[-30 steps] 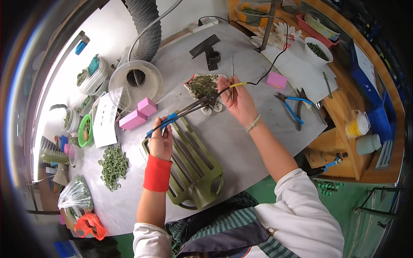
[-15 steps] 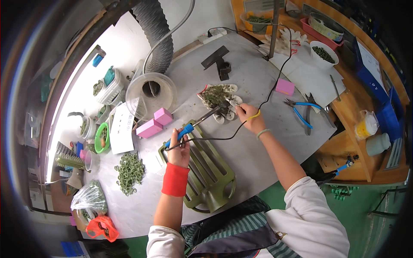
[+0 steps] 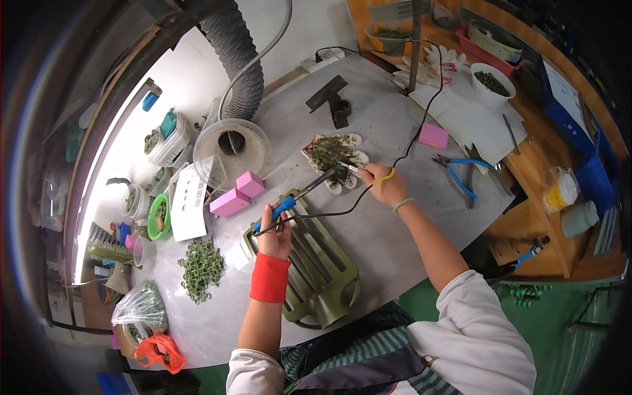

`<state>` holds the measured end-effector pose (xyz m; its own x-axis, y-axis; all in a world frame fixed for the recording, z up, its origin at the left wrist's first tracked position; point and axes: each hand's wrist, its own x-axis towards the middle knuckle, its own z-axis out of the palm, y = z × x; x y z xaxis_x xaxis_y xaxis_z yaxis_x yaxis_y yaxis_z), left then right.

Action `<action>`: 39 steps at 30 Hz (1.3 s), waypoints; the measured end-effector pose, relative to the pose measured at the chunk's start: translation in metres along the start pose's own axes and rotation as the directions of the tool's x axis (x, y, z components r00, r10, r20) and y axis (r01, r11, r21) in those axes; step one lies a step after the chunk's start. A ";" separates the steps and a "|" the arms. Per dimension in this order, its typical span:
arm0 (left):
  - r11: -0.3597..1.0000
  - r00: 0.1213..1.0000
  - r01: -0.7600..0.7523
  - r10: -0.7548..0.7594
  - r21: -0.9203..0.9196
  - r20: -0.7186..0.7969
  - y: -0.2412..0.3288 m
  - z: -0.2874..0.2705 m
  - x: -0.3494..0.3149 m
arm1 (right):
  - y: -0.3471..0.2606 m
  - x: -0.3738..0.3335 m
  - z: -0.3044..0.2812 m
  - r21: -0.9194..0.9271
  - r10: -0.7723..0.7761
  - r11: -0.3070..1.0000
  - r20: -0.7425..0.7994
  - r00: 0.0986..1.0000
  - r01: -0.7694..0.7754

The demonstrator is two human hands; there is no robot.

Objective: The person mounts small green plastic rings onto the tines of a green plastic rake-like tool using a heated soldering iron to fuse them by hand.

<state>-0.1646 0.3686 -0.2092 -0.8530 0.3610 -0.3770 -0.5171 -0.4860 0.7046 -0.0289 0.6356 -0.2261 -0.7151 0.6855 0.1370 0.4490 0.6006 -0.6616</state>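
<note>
My left hand (image 3: pixel 273 234) is closed around the blue handle of a soldering iron (image 3: pixel 284 205). The iron's metal shaft slants up and right to a dirty white work glove (image 3: pixel 355 158) heaped with dark green-brown scraps (image 3: pixel 327 151). My right hand (image 3: pixel 384 184) pinches a small, pale, flat tool (image 3: pixel 352 168), its exact kind unclear. That tool's end meets or nearly meets the iron's dark tip over the glove. Below the iron lies an olive-green slotted plastic part (image 3: pixel 316 253), partly covered by my left hand. A black cord (image 3: pixel 342 212) with a yellow band runs across my right hand.
Left of the part are pink blocks (image 3: pixel 229 203), a pile of green rings (image 3: pixel 201 270) and a clear funnel-shaped hood (image 3: pixel 253 158) on a grey duct (image 3: pixel 237 59). A black bracket (image 3: pixel 339 108) stands behind the glove. Blue-handled pliers (image 3: pixel 461 181) lie at right.
The pale tool in my right hand has come down to the iron's tip, and the right hand has lowered slightly. My left hand keeps its hold on the iron. The whole view shifts a little.
</note>
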 end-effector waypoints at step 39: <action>0.998 0.999 -0.019 0.016 0.061 0.041 0.008 0.013 -0.006 | 0.021 0.007 0.000 -0.111 -0.190 0.976 -0.007 0.982 0.188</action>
<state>-0.1627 0.3733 -0.1936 -0.8576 0.3852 -0.3407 -0.4957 -0.4428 0.7471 -0.0240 0.6530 -0.2391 -0.7838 0.5614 0.2655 0.3629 0.7610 -0.5378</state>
